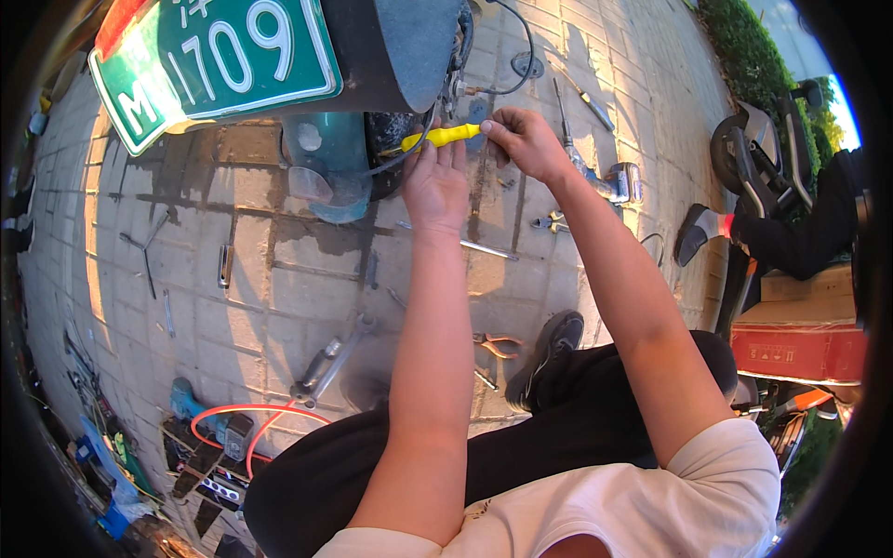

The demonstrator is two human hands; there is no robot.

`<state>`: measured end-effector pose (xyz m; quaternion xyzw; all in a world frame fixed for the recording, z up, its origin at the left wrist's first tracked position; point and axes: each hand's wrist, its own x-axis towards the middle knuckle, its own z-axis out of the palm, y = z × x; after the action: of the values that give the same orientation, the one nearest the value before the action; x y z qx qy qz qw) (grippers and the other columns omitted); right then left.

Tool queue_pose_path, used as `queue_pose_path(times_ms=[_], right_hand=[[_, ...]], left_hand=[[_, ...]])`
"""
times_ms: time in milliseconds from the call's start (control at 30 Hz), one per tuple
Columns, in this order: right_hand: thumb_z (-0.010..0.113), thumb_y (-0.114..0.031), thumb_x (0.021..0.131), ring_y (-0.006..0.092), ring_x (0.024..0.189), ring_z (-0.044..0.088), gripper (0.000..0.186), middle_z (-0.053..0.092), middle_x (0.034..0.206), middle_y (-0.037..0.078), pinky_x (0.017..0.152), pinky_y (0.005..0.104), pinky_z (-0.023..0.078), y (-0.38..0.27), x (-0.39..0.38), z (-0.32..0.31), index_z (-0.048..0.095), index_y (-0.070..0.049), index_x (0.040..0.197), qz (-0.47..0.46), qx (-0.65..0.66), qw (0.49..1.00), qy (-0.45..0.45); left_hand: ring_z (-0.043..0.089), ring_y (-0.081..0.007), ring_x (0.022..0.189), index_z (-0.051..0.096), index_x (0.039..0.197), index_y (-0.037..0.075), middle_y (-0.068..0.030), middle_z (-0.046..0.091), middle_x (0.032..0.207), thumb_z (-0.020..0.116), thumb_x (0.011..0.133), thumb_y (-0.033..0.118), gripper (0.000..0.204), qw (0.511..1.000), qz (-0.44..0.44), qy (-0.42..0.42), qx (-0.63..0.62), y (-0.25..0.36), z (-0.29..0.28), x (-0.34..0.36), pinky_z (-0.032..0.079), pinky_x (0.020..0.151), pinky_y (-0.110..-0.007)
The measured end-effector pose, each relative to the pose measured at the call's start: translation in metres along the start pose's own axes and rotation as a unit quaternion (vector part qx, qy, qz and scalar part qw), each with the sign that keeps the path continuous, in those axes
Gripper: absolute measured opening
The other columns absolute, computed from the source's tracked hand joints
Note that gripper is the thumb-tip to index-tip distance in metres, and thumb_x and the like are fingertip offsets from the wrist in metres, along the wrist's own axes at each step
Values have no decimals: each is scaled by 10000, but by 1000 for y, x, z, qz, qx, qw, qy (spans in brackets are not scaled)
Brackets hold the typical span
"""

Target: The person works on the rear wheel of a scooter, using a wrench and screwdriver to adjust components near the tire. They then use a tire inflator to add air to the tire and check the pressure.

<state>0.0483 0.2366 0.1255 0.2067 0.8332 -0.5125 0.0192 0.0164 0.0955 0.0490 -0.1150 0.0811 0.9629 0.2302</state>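
A screwdriver (pixel 439 137) with a bright yellow handle lies level beside the rear wheel (pixel 383 139) of a two-wheeled vehicle. The thumb and fingers of my right hand (pixel 523 141) pinch the right end of its handle. My left hand (pixel 437 188) is turned palm up under the handle, its fingers closed against it near the shaft end. The shaft points left toward the wheel and shows only in part. Above hang a dark mudguard (pixel 402 51) and a green number plate (pixel 219 70). A thin dark cable (pixel 521 79) loops close to my hands.
Tools lie on the paving: a power driver (pixel 619 183), a Y-shaped wrench (pixel 144 249), pliers (pixel 498 346), a large spanner (pixel 339 363). A teal drill (pixel 212 409) and red cable (pixel 260 406) are at lower left. Another person's leg (pixel 791 237) and a red box (pixel 795 352) are right.
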Motion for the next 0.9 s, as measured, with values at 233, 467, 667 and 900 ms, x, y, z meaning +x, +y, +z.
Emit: queue_pose_path(times_ms=[233, 467, 667, 900], right_hand=[[550, -306, 950, 134, 493, 512, 373, 559, 579, 54, 500, 304, 438, -10, 0, -3, 619, 15, 773, 0, -63, 998, -15], [557, -361, 939, 150, 523, 521, 451, 586, 593, 79, 525, 325, 442, -15, 9, -8, 637, 16, 705, 69, -106, 992, -20], [578, -412, 927, 124, 550, 550, 473, 586, 601, 77, 521, 295, 447, -8, 2, 4, 652, 27, 765, -55, -4, 998, 3], [648, -251, 914, 90, 578, 518, 284, 573, 657, 19, 533, 261, 420, -18, 10, -2, 603, 29, 926, 27, -93, 993, -69]], left_hand=[[504, -230, 1160, 459, 1272, 62, -118, 550, 1186, 560, 950, 182, 359, 977, -1, 189, 102, -6, 12, 11, 398, 1022, -402], [541, -201, 1020, 510, 1129, 63, -89, 562, 1047, 638, 914, 302, 347, 999, 33, 9, 22, 1, 7, 1, 463, 912, -367], [533, -248, 1047, 512, 1136, 70, -81, 564, 1094, 536, 961, 243, 248, 959, -13, 250, 130, -2, 23, 13, 411, 979, -399], [517, -235, 1095, 490, 1183, 70, -107, 550, 1141, 578, 939, 213, 296, 1000, -14, 4, -25, 4, 6, 1, 416, 964, -370]])
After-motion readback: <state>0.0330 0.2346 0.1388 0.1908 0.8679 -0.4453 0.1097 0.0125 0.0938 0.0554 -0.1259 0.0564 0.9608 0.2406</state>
